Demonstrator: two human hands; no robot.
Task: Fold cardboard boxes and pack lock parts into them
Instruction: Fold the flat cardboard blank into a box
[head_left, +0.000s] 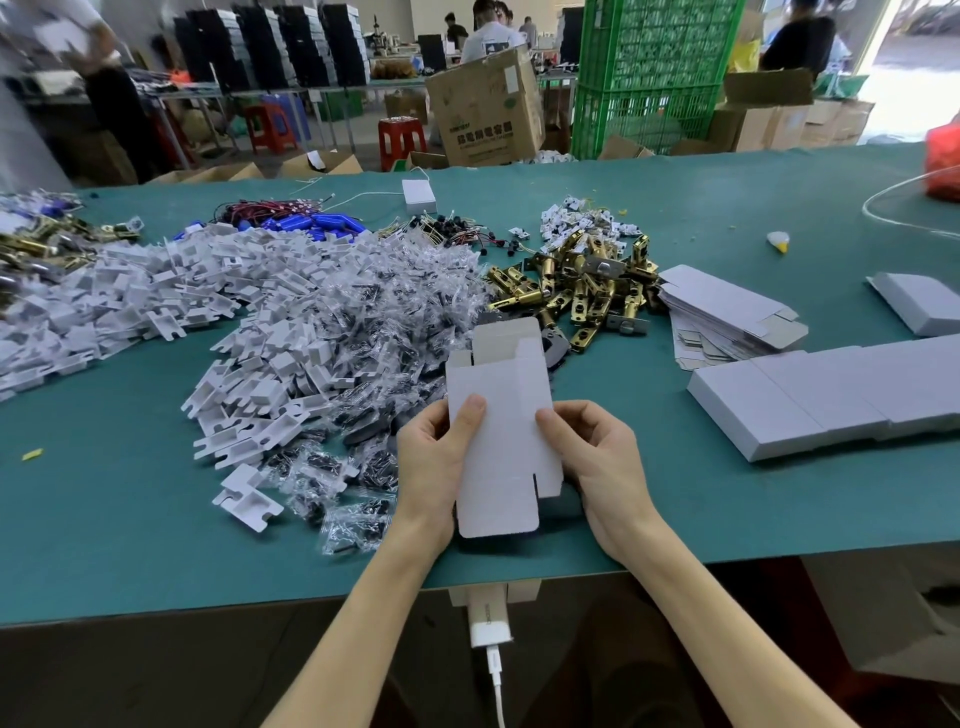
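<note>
A flat white cardboard box blank (501, 436) is held upright above the green table's (727, 499) near edge, its top flaps spread apart. My left hand (431, 462) grips its left side with the thumb on the front face. On the blank's right side my right hand (597, 457) holds it the same way. Brass lock latches (582, 291) lie heaped beyond the blank. A stack of flat box blanks (727, 317) rests to their right. Left of my hands spread white plastic inserts (156, 296) and clear bags of small dark screws (363, 312).
Closed white boxes (831, 400) lie in a row at the right. Blue batteries and wires (306, 221) sit farther back, with a white adapter (418, 196). Beyond the table stand a brown carton (485, 109), green crates (654, 73), red stools and several people.
</note>
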